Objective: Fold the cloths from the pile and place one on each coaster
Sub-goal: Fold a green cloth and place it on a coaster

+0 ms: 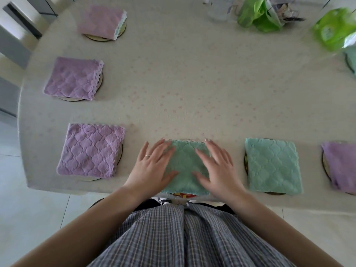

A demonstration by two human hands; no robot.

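Observation:
A folded teal cloth (185, 166) lies at the table's near edge over a coaster (182, 195) whose coloured rim peeks out below it. My left hand (154, 168) presses flat on the cloth's left side. My right hand (215, 168) lies flat on its right side. To the left, purple cloths (90, 151) (73, 78) and a pink cloth (102, 21) each cover a round coaster. On the right sit another teal cloth (272, 166) and a purple cloth (341, 166) on coasters.
The round table (183, 83) has a pale dotted cover. Green plastic bags (256, 14) (335, 29) and a clear glass jug (219, 8) stand at the far right. A teal cloth edge (351, 60) shows at the right border. Chairs stand at the far left.

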